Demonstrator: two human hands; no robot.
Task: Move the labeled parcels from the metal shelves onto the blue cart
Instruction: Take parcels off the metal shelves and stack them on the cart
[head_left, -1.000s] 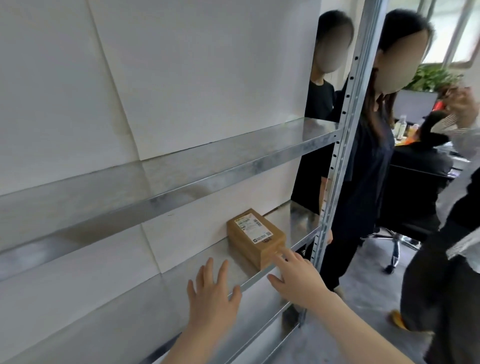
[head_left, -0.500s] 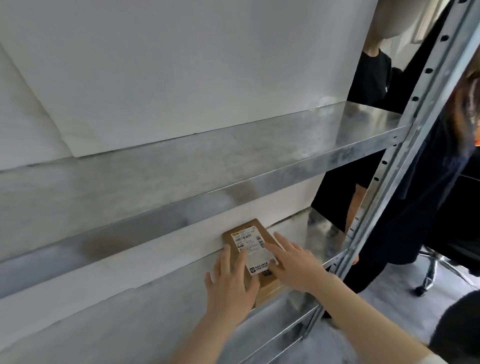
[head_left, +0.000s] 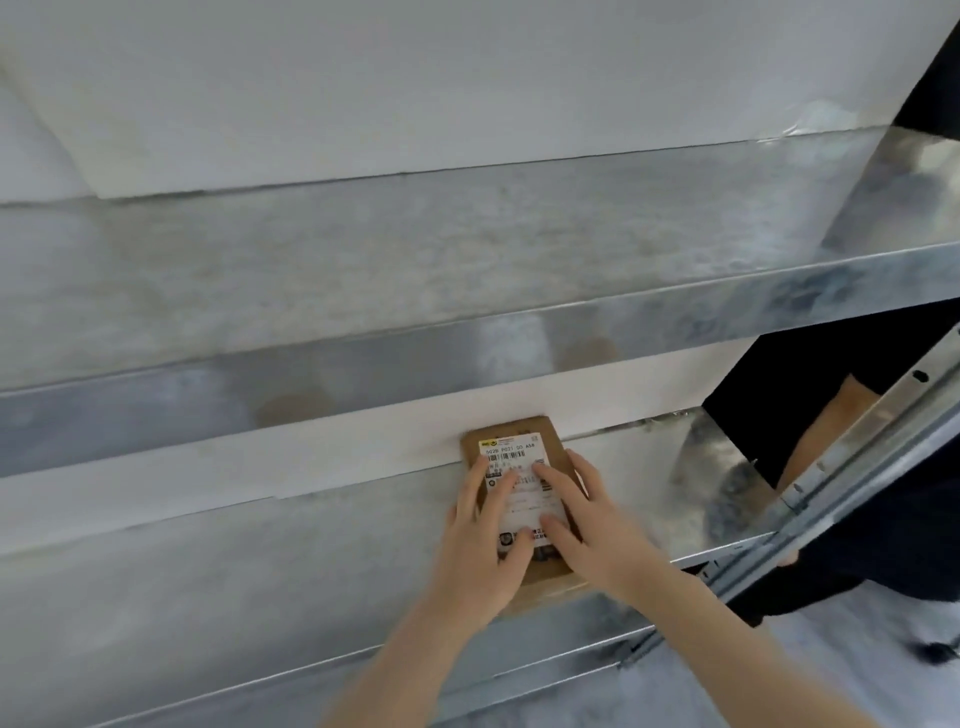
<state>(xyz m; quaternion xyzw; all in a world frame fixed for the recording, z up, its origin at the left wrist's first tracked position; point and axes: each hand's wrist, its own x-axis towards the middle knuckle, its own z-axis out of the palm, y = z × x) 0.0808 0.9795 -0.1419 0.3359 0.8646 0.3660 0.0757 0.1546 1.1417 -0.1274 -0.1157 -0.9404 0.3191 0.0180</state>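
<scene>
2 hands on 1 parcel (head_left: 551, 435): left hand (head_left: 483, 551) and right hand (head_left: 589, 527) lie flat on its top, grip spread over the white label (head_left: 511, 457), likely to steady it and drag it forward. Can't tell if any finger hooks an edge. Small rectangular matte brown cardboard box, back on the lower shelf (head_left: 260, 582) against the white panel. Shelf is shiny mottled galvanised steel. Cart not in view.

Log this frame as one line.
phase: contact; left hand: fingers flat on parcel top; right hand: fingers flat on parcel top; parcel: on lower shelf
</scene>
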